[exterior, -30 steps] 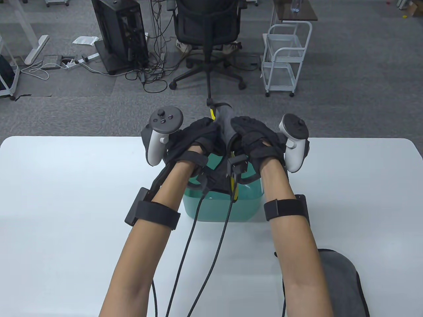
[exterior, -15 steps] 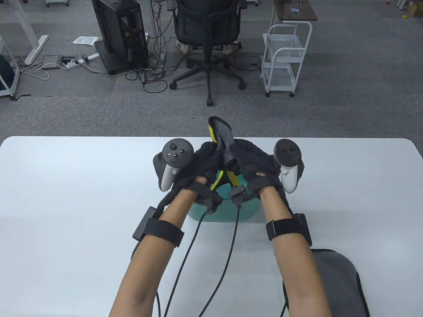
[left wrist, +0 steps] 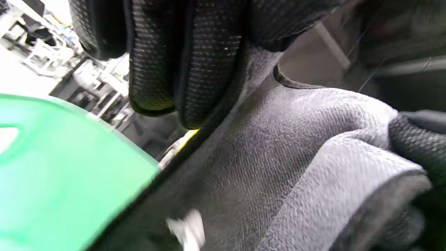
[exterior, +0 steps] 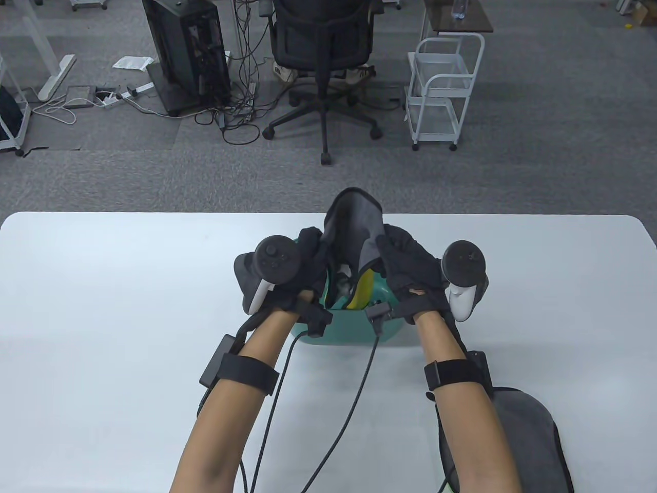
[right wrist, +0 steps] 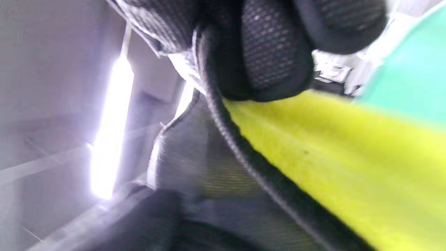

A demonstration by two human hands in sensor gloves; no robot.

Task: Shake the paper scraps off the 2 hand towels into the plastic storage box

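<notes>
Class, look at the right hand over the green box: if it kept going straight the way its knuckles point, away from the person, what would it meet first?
Probably only the grey towel the right hand already grips. Beyond it lies bare table, then its far edge; depth is unclear.

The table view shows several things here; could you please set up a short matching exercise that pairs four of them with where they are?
Things:
1. held towel
2. plastic storage box
3. second towel
4. left hand

Places:
a. lying on the table by the right forearm
b. gripping the left side of a towel
c. hanging from both hands over the box
d. standing on the table under the hands

Pairs: 1-c, 2-d, 3-a, 4-b
</notes>
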